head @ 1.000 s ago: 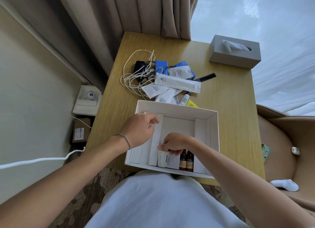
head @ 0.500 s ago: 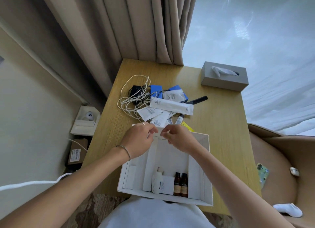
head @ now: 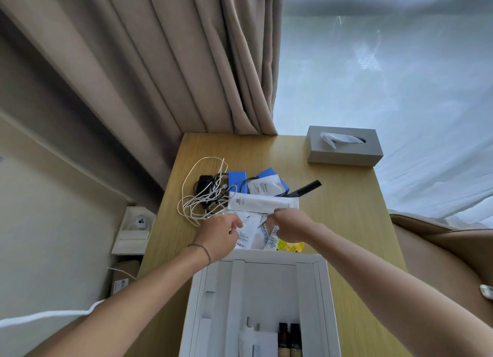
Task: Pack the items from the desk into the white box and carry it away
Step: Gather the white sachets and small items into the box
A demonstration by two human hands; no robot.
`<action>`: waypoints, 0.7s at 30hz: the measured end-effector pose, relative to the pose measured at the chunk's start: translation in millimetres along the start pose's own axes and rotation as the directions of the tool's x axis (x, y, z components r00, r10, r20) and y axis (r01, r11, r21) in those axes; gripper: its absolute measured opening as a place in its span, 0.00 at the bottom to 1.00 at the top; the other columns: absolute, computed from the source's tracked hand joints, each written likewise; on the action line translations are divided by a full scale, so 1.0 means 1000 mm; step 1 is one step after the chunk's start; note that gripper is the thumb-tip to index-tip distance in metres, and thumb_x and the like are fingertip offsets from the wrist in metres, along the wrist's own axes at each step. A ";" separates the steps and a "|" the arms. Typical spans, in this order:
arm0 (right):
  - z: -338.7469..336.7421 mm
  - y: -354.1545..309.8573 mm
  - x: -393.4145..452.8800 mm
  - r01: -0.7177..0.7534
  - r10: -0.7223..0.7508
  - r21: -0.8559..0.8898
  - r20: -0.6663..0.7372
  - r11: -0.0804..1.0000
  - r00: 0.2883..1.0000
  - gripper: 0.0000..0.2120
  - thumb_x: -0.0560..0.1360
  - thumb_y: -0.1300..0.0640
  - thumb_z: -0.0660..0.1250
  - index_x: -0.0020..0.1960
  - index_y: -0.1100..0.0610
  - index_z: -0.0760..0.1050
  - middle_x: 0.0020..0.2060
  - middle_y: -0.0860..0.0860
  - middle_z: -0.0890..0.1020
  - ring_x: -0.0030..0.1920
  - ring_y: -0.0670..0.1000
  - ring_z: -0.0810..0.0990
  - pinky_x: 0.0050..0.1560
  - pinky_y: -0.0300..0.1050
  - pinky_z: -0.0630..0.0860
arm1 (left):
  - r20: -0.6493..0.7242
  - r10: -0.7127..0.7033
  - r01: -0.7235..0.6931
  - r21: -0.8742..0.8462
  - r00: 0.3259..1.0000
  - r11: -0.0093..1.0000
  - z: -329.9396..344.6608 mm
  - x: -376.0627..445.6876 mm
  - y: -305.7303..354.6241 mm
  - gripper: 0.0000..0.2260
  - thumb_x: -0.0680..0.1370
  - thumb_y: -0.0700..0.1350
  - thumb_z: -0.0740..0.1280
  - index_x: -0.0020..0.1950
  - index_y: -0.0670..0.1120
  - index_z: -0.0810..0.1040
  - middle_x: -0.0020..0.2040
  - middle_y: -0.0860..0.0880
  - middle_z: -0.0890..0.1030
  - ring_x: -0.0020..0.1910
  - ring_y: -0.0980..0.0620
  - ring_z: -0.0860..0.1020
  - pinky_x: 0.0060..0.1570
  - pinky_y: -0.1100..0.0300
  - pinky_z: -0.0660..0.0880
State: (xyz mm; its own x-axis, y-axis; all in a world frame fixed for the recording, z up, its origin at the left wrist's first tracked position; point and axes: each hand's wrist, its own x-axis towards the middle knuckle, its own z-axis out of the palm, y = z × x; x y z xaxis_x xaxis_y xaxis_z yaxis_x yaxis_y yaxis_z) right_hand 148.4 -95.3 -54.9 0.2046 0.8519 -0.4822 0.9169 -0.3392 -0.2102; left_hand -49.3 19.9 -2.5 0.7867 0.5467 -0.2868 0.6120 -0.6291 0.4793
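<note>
1. White box (head: 324, 290) sits at the near edge of the wooden table (head: 352, 223), 6 o'clock in frame. Open top, white cardboard, inner dividers forming long lanes.
2. Box contents, at its near end: two small amber bottles (head: 289, 339) with dark caps side by side, and a white bottle (head: 246, 335) and white card just left of them.
3. Pile of loose items lies at 12 o'clock from the box: long white tube (head: 262, 202), white sachets (head: 252, 230), yellow packet (head: 290, 246) touching the box's far rim, blue boxes (head: 237, 182), black comb (head: 305, 189), tangled white cable (head: 202, 196) with a black charger (head: 205, 182).
4. Left hand (head: 220, 235): fingers curled, tips pressed together on the white sachets at the pile's left side. Bracelet on the wrist.
5. Right hand (head: 289, 227): fingers curled down onto the sachets just below the white tube; cannot tell whether it is actually pinching one.
6. Grey tissue box (head: 345, 150) at 1 o'clock, well apart from the pile. Beige curtain (head: 173, 63) behind the table.
</note>
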 end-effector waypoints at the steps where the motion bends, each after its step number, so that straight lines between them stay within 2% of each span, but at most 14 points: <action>1: 0.003 0.004 0.004 0.026 -0.025 -0.037 0.010 0.999 1.000 0.24 0.70 0.68 0.60 0.61 0.50 0.79 0.54 0.51 0.79 0.53 0.56 0.80 0.44 0.51 0.80 | 0.007 -0.006 0.006 0.004 1.000 1.000 0.001 0.003 0.000 0.12 0.78 0.41 0.62 0.56 0.51 0.82 0.53 0.52 0.82 0.53 0.53 0.79 0.53 0.53 0.78; 3: 0.009 0.009 0.012 0.095 -0.091 -0.146 0.035 0.985 0.995 0.24 0.69 0.69 0.60 0.60 0.51 0.79 0.53 0.51 0.78 0.48 0.55 0.78 0.33 0.46 0.71 | 0.017 -0.014 0.013 0.005 1.000 1.000 0.004 0.007 -0.001 0.12 0.78 0.41 0.62 0.56 0.51 0.82 0.54 0.52 0.82 0.53 0.53 0.79 0.54 0.52 0.78; 5: 0.014 0.011 0.017 0.159 -0.151 -0.274 0.052 0.948 0.987 0.20 0.71 0.69 0.61 0.58 0.54 0.78 0.53 0.53 0.77 0.45 0.55 0.77 0.30 0.44 0.62 | 0.024 -0.022 0.022 -0.003 0.999 1.000 0.007 0.011 -0.001 0.12 0.78 0.41 0.62 0.56 0.51 0.82 0.54 0.52 0.82 0.53 0.52 0.79 0.53 0.51 0.78; 9: 0.027 0.013 0.023 0.259 -0.265 -0.468 0.056 0.845 0.963 0.13 0.74 0.67 0.65 0.56 0.57 0.79 0.53 0.53 0.80 0.49 0.55 0.81 0.43 0.50 0.80 | 0.054 -0.031 0.032 -0.018 0.998 0.999 0.014 0.013 -0.001 0.12 0.77 0.40 0.61 0.56 0.50 0.81 0.53 0.52 0.82 0.53 0.52 0.79 0.53 0.52 0.78; 12: 0.032 0.019 0.023 0.308 -0.334 -0.499 0.038 0.810 0.942 0.12 0.75 0.64 0.65 0.57 0.57 0.79 0.55 0.52 0.81 0.52 0.54 0.81 0.48 0.52 0.82 | 0.080 -0.020 0.022 -0.018 0.997 1.000 0.019 0.017 -0.001 0.12 0.77 0.40 0.62 0.56 0.50 0.81 0.51 0.53 0.81 0.51 0.53 0.78 0.52 0.56 0.77; 14: 0.034 0.025 0.019 0.302 -0.342 -0.452 -0.007 0.839 0.940 0.15 0.75 0.62 0.66 0.61 0.56 0.77 0.57 0.51 0.80 0.54 0.54 0.81 0.51 0.51 0.81 | 0.095 -0.007 0.008 -0.004 0.995 1.000 0.022 0.021 0.001 0.11 0.77 0.41 0.62 0.55 0.50 0.81 0.48 0.54 0.80 0.48 0.54 0.77 0.48 0.60 0.75; 15: 0.033 0.029 0.016 0.272 -0.313 -0.389 -0.044 0.880 0.949 0.17 0.74 0.62 0.66 0.62 0.55 0.77 0.57 0.50 0.80 0.54 0.54 0.81 0.49 0.50 0.81 | 0.101 -0.002 0.002 0.004 0.995 1.000 0.024 0.024 0.003 0.11 0.77 0.41 0.62 0.55 0.51 0.81 0.47 0.54 0.79 0.47 0.54 0.77 0.46 0.60 0.73; 18: 0.031 0.043 0.001 0.090 -0.107 -0.112 -0.147 0.990 0.983 0.14 0.70 0.58 0.66 0.56 0.52 0.76 0.49 0.48 0.81 0.42 0.51 0.80 0.35 0.45 0.78 | 0.122 0.008 -0.013 0.034 0.992 0.999 0.030 0.033 0.013 0.11 0.78 0.41 0.62 0.55 0.51 0.81 0.48 0.52 0.81 0.49 0.52 0.77 0.48 0.58 0.75; 21: 0.037 0.064 -0.016 -0.113 0.166 0.229 -0.226 0.967 0.960 0.07 0.68 0.54 0.68 0.45 0.49 0.74 0.40 0.46 0.81 0.33 0.48 0.77 0.27 0.42 0.70 | 0.140 0.032 -0.039 0.053 0.990 0.998 0.041 0.046 0.027 0.12 0.78 0.41 0.61 0.54 0.51 0.82 0.50 0.50 0.82 0.50 0.49 0.78 0.50 0.55 0.76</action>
State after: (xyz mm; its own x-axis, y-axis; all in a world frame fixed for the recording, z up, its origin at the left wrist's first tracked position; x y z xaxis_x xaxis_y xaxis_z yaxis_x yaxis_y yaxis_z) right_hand 191.3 -145.7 -92.1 0.4257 0.8518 -0.3052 0.7850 -0.5154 -0.3438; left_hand 6.5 5.9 -36.6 0.8093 0.4441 -0.3845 0.5841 -0.6782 0.4459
